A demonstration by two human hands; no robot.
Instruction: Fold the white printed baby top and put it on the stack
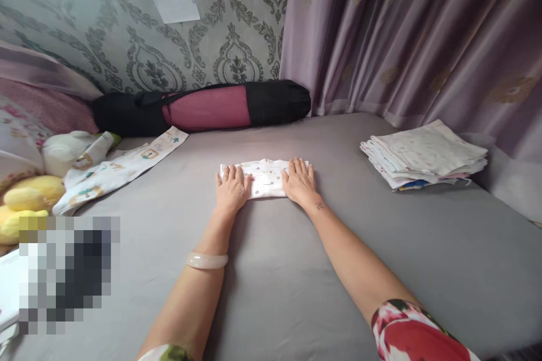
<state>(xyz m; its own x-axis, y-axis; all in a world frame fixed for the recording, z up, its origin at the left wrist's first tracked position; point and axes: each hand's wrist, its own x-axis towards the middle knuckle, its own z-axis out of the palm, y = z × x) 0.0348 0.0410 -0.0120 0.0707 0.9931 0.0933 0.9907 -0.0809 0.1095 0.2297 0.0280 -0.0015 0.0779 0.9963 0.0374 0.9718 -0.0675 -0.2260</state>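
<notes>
A white cloth (267, 179) with a small dark print lies folded into a flat oblong on the grey sheet (271, 259). My left hand (234, 185) rests flat on its left end, fingers stretched away from me. On the right end my right hand (300, 181) lies the same way, palm down and fingers spread. Between the two hands the cloth's middle shows. Neither hand is closed around it, and the parts under the palms are hidden.
A stack of folded cloths (423, 152) sits at the right. Behind lies a long black and pink bag (207, 107) along the wall. At the left are a printed white cloth (118, 172), a yellow plush toy (34, 197) and a pale plush toy (63, 152). Curtains (381, 28) hang behind.
</notes>
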